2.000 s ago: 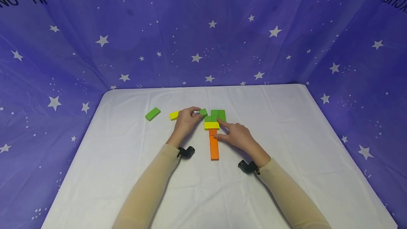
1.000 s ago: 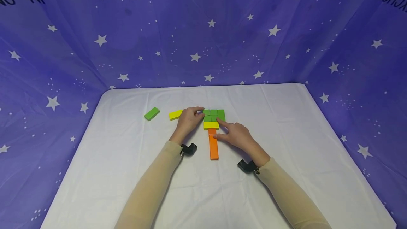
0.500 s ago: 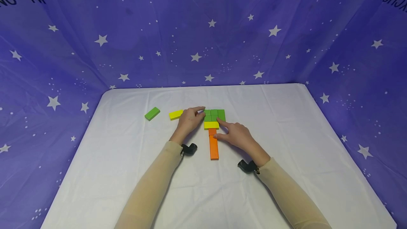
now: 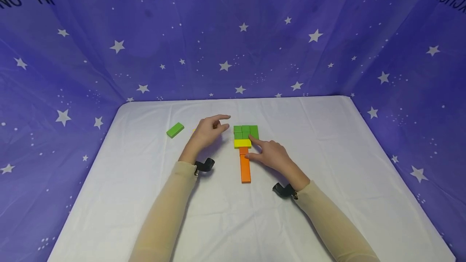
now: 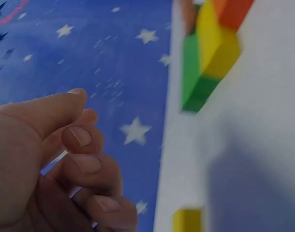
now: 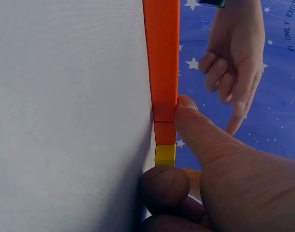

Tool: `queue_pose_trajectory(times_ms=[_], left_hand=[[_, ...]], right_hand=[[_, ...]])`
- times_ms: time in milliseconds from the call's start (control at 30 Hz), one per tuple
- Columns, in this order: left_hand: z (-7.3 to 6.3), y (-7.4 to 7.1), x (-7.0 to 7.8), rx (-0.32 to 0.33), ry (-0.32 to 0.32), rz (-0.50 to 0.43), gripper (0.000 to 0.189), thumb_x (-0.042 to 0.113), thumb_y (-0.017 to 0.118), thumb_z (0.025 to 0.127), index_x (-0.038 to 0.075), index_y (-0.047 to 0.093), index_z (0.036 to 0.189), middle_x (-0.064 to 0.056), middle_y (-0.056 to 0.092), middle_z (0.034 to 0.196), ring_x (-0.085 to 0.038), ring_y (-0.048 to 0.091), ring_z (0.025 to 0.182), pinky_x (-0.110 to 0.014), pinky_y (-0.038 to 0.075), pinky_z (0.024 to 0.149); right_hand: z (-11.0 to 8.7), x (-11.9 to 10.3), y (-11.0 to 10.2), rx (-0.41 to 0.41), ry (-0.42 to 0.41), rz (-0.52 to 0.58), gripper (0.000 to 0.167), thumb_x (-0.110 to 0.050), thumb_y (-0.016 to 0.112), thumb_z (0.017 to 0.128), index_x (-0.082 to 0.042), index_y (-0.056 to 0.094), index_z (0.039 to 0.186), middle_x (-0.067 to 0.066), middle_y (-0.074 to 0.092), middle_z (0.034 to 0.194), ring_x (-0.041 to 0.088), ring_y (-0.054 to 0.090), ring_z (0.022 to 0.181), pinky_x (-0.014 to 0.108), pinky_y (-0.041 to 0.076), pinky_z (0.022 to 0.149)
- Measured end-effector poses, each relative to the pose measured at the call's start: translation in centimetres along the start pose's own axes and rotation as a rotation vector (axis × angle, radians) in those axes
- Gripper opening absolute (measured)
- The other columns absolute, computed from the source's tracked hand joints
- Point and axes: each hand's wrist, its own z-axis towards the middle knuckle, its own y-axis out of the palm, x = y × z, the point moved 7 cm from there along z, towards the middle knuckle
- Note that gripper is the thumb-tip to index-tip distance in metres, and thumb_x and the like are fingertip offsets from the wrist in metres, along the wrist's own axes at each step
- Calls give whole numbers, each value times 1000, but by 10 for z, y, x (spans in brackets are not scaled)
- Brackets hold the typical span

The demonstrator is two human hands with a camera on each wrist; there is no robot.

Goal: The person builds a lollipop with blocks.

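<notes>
A flat figure of wooden blocks lies mid-table in the head view: a group of green blocks [image 4: 245, 128] at the top, a yellow block [image 4: 242, 144] under it, then a small orange block [image 4: 243, 151] and a long orange block [image 4: 245, 172]. My right hand [image 4: 274, 155] rests against its right side, index fingertip on the green group and thumb at the orange blocks. My left hand [image 4: 208, 133] hovers left of the figure, holding nothing, its index finger extended and the others loosely bent. Beneath it another yellow block [image 5: 187, 221] is mostly hidden in the head view.
A loose green block [image 4: 175, 130] lies on the white cloth [image 4: 138, 181] at the left. A purple starry curtain [image 4: 233, 43] hangs behind and on both sides of the table. Each wrist wears a small black camera mount [image 4: 205, 165].
My left hand set a small green block into the upper left corner of the green group, let it go and drew back leftward, covering the loose yellow block. The right hand stayed in place.
</notes>
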Motion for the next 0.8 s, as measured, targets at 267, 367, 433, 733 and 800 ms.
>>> queue_pose_trajectory(times_ms=[267,367,433,733,800], left_hand=[[-17,-56,-15,66,-48,14,35,39,61,97,32,64,132,-7,53,77,-23,45,62,-36,38,56],[-22,-73,-25,76,-63,29,37,38,61,98,31,62,134,-6,56,84,-24,47,67,-37,39,59],[-25,-83,-32,81,-81,24,37,36,63,97,33,61,134,-5,57,88,-24,48,72,-38,40,62],[-45,-117,-61,47,-180,-35,47,19,59,96,33,55,141,-9,55,101,-27,48,85,-40,39,69],[-49,-122,-69,39,-201,-46,48,21,60,96,32,54,142,-10,55,102,-27,48,87,-40,39,72]], right_hand=[[-1,-1,0,8,-8,8,87,-69,66,80,-28,39,152,-3,27,53,16,24,51,33,24,47],[-1,-1,0,2,-10,17,87,-69,66,80,-28,39,152,-3,26,53,16,24,51,32,24,47],[-2,-1,1,0,-9,17,88,-70,65,80,-28,39,153,-3,26,53,16,24,52,33,24,48],[-2,-1,1,-7,-4,15,88,-70,65,80,-29,38,153,-3,27,53,16,25,52,33,25,48],[-1,-1,1,-7,-3,15,88,-70,65,80,-29,38,153,-3,27,53,16,25,52,33,25,48]])
